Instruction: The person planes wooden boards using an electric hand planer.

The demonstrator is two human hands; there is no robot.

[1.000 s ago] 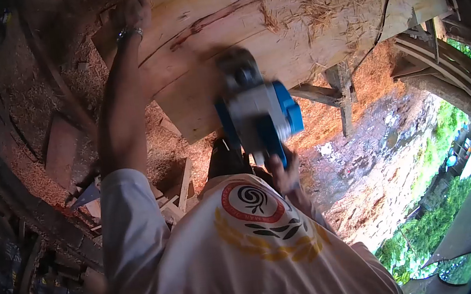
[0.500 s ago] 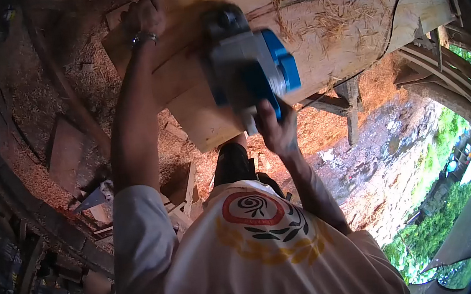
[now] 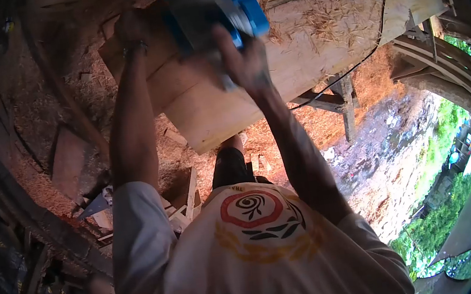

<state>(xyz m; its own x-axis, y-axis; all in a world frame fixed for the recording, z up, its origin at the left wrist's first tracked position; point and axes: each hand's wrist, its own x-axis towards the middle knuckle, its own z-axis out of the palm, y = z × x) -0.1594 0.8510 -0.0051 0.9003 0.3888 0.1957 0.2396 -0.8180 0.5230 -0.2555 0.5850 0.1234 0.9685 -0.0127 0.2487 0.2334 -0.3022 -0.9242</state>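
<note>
A wide wooden board [image 3: 207,112] stretches across the upper part of the view, with curled shavings over its right half. My right hand [image 3: 245,65] is wrapped around the handle of a blue and grey electric planer [image 3: 206,17], which rests on the board's left part and is smeared by motion. At the board's far left end, my left hand [image 3: 132,27] lies in shadow, its fingers curled on the edge. The planer's front reaches close to that hand, and its underside is hidden.
A black power cord [image 3: 384,26] crosses the board and hangs below its near edge. Wooden supports [image 3: 347,102] stand under the board. Shavings [image 3: 378,77] cover the ground, with offcuts [image 3: 192,191] near my leg. Greenery [image 3: 446,232] shows at the right.
My right hand has pushed the planer up and left across the board, away from my body. My left hand stays at the board's end, now darker in shadow.
</note>
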